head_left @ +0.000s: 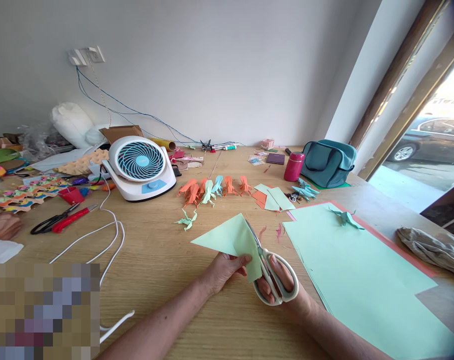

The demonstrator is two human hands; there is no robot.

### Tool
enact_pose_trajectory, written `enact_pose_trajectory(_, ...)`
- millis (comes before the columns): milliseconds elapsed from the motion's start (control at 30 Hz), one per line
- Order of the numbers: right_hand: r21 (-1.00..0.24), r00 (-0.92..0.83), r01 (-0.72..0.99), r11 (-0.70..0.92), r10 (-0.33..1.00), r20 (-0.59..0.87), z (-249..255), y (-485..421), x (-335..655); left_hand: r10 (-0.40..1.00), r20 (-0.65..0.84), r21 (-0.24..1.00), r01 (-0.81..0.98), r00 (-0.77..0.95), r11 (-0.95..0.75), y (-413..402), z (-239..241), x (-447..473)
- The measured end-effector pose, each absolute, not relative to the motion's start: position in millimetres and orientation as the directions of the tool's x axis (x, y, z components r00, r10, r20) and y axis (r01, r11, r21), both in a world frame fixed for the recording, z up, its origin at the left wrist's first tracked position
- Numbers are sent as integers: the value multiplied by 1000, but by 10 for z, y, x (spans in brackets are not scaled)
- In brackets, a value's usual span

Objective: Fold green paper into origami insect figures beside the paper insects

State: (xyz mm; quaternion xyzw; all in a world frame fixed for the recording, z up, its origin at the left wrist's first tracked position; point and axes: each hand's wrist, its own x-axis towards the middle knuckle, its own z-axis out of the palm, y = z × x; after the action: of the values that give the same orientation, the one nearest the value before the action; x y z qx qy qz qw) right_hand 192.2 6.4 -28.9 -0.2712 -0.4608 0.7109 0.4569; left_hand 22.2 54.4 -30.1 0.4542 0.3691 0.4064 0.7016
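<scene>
My left hand (227,271) pinches a folded piece of light green paper (227,236) near its lower edge, thumb on top. The paper is held above the table, with one pointed corner toward the left. White-handled scissors (295,280) sit in my right hand (283,277), fingers through the loops. Their blades run along the right edge of the paper, pointing up and away; how far they are parted is hard to tell. Beyond the paper stand several folded paper figures in orange, green and blue, including a green one (186,220) closest to me.
Large pale green sheets (354,270) lie at right with a folded figure (346,218) on top. A white fan (140,167), a cable, black-handled scissors (56,220) and a red-handled cutter (72,219) are left. A pink flask (294,166) and teal bag (330,162) stand behind. Another person's hand (1,225) shows far left.
</scene>
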Motion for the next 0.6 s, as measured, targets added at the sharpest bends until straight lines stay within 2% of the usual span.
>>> enact_pose_trajectory(267, -910, -428, -391, -136, 902, 49, -304, 67, 1924, 907, -142, 947, -213, 396, 242, 535, -311, 225)
enact_pose_trajectory(433, -928, -416, -353, -123, 908, 38, -290, 88, 1961, 880, -86, 948, -234, 466, 217, 530, -296, 250)
enact_pose_trajectory(600, -958, -415, -280, -59, 907, 66, -220, 84, 1990, 832, 8, 879, -400, 555, 258, 513, -236, 234)
